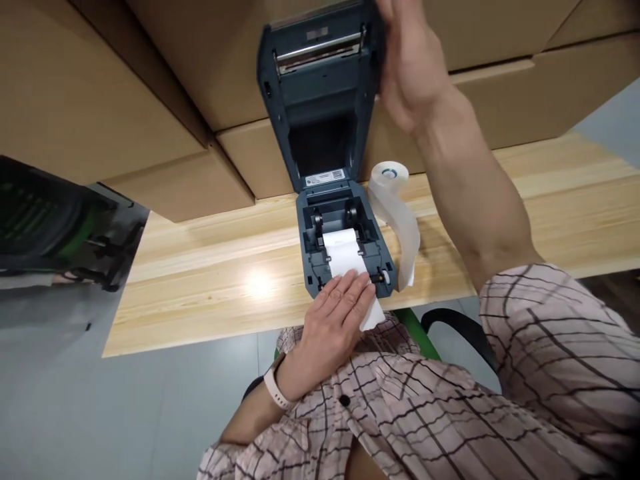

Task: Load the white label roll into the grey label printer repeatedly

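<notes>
A dark blue label printer (385, 257) stands on the wooden table with its lid (320, 100) swung up. My right hand (407, 63) grips the lid's upper right edge; its fingertips are partly hidden behind the lid and cut off by the frame's top. Inside the printer lies a white label roll (340, 238), its strip running forward over the front edge. My left hand (340, 313) rests with fingers stretched flat on that strip at the printer's front. The strip's loose end (373, 317) hangs past the table edge.
Right of the printer stands another roll (389, 172) with a curling strip (409, 243) unwound from it. Large cardboard boxes (175, 200) line the back of the wooden table (210, 280). A green and black chair (45, 220) is at the far left, with part of a person's limb below it.
</notes>
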A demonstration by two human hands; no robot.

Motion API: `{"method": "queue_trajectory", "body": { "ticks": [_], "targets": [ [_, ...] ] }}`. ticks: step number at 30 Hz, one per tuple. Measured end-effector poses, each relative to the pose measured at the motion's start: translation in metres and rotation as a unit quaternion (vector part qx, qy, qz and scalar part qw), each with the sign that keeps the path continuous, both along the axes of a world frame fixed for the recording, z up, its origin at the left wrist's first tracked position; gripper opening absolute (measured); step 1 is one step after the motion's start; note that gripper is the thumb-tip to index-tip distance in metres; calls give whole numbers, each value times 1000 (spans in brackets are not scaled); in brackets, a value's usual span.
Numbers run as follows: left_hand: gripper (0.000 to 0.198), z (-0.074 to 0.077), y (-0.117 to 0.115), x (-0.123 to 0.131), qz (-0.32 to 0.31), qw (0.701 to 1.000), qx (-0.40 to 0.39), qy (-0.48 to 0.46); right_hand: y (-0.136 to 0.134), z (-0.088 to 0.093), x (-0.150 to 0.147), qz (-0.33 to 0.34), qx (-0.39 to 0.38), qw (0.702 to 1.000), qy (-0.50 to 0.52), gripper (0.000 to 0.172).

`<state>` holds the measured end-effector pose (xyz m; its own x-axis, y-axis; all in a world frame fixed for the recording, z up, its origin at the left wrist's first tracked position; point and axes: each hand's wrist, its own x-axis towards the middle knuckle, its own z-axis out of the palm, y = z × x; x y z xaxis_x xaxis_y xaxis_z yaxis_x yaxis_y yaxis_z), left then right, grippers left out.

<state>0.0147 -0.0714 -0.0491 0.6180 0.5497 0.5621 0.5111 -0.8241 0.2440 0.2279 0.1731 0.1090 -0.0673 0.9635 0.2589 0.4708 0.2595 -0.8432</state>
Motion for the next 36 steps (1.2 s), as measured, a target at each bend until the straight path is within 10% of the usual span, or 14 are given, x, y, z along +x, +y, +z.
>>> {"method": "queue_trajectory", "body": {
  "ticks": [6,11,18,23,28,33,36],
  "targets": [
    [50,-4,-6,-7,-23,988,31,-147,-32,-18,-9,92,193,961,173,64],
    [55,0,5,-12,221,920,125,-298,-141,-69,8,192,200,961,12,38],
    [85,-2,31,-3,175,885,-289,-320,-193,-138,8,108,87,990,-36,75],
    [92,-1,28,-2,137,843,-373,-362,-196,-146,-1,77,12,997,6,92],
    [78,-1,25,-1,152,882,-305,-324,-198,-147,-6,76,12,997,2,99],
    [75,-38,-4,5,195,945,69,-255,-195,-156,-8,80,0,994,74,94],
    [78,-51,-19,10,212,954,160,-141,-192,-164,-9,89,10,982,165,94]
  ]
}}
